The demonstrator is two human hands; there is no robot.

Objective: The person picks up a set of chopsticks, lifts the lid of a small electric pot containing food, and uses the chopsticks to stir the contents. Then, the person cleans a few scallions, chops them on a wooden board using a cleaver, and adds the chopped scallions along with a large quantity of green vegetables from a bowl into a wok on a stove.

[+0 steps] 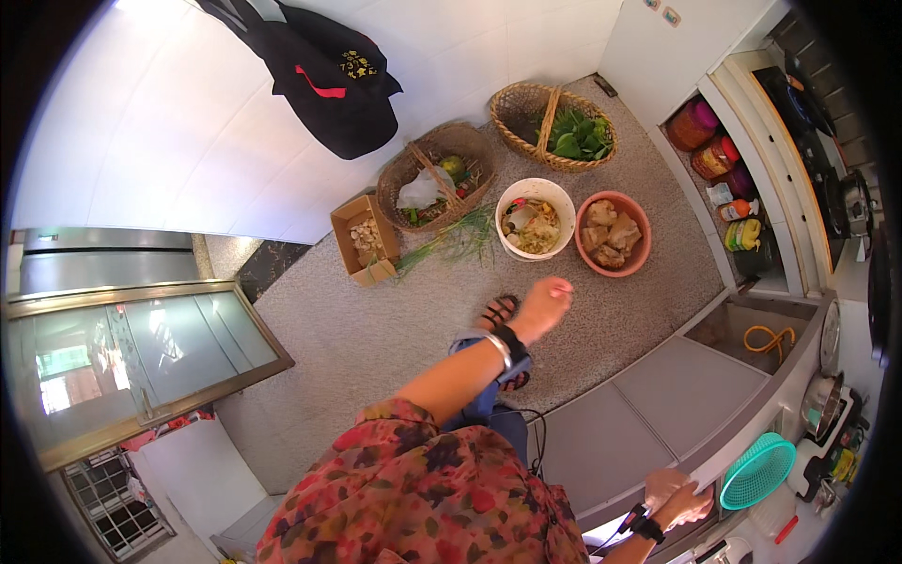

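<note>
My left hand [542,307], with a silver bangle and a dark wristband, is loosely closed over the floor, with nothing visible in it. Just beyond it stand a white plastic bucket [502,227] of food scraps and a reddish plastic basin [646,240] with brown chunks in it. At lower right my right hand [687,504], with a black band on its wrist, is at the counter front; its fingers are partly hidden, so its grip is unclear. A lighter hand shape beside it looks like a reflection. Close by on the counter is a green plastic colander [757,472].
Ahead are a woven basket with leafy greens [578,134], a second wicker basket [486,151], green stalks [451,240] and a cardboard box of garlic-like pieces [384,271]. Jars [694,125] fill a shelf at right. A glass-panelled door [176,352] juts in at left; black cloth [345,106] hangs above.
</note>
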